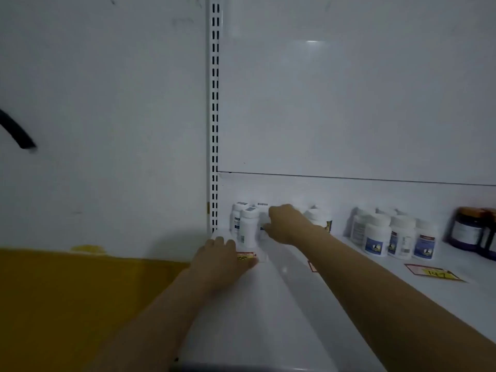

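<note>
Several small white pill bottles (248,228) stand in a cluster at the far left end of a white shelf (281,304). My right hand (284,224) reaches into that cluster, its fingers curled round a white bottle (263,210) that it mostly hides. My left hand (224,257) rests on the shelf's left front corner, fingers curled over the edge beside a red and yellow price label (245,256).
More white bottles with blue labels (389,234) stand further right, then dark brown jars (472,229) at the far right. Another white bottle (318,217) sits behind my right wrist. A yellow price tag (434,272) lies on the shelf. A slotted upright (214,116) rises at the left.
</note>
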Demonstrator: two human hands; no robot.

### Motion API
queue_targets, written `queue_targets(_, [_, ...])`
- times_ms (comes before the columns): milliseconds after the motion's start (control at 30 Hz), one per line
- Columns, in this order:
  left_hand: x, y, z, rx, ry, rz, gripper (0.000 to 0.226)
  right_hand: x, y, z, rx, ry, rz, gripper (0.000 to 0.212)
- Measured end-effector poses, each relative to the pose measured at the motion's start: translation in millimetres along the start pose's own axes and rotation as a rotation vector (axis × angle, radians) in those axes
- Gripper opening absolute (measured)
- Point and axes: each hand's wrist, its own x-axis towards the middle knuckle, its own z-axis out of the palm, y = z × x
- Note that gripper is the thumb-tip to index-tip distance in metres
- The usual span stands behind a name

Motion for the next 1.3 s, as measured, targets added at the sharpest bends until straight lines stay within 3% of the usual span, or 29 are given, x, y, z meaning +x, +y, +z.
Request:
queue_targets(167, [2.5,-13.2,18.1,0.011,-0.012,0.022,0.087,27.1,-24.2,-1.8,0.112,0.157,0.019,0.041])
queue_targets(533, [-3.8,-9.7,15.1,-0.013,-0.101,0.001,0.092,45.0,-43.3,7.0,0.062,0.047,0.076,0.029])
queue_targets(633, [-4.3,-10.2,16.1,-0.126,-0.031,-0.007,0.095,38.4,-40.2,-8.3,0.092,0.054,0.049,0.031])
queue_targets(733, [-1.2,-7.6,13.8,-0.213,0.168,0.004,0.102,24.3,-37.5,-33.8,0.181,0.125,-0.020,0.038])
queue_targets(800, [6.7,-4.1,7.0,-0.410,0.276,0.066,0.102,12.9,-35.6,-51.5,0.242,0.176,-0.060,0.040])
queue_targets(933, [13.7,5.8,-22.7,-0.949,0.188,0.157,0.068,-5.3,-29.8,-74.8,0.319,0.233,-0.066,0.047])
queue_targets(1067, [7.3,13.7,-43.1,-1.045,0.185,0.214,0.043,-8.4,-25.6,-78.8,0.290,0.264,0.010,0.062])
queue_targets(1167, [0.6,12.2,-45.6,-1.183,0.074,0.224,0.030,-12.2,-22.7,-78.3,0.281,0.234,0.029,0.067])
queue_targets(1233, [-3.5,9.5,-46.4,-1.339,-0.055,0.236,0.017,-16.6,-19.9,-78.6,0.440,0.170,0.003,0.063])
queue_targets(1300, [-5.9,7.3,-47.2,-1.585,-0.222,0.238,0.022,-22.2,-18.3,-79.3,0.664,0.065,-0.027,0.055])
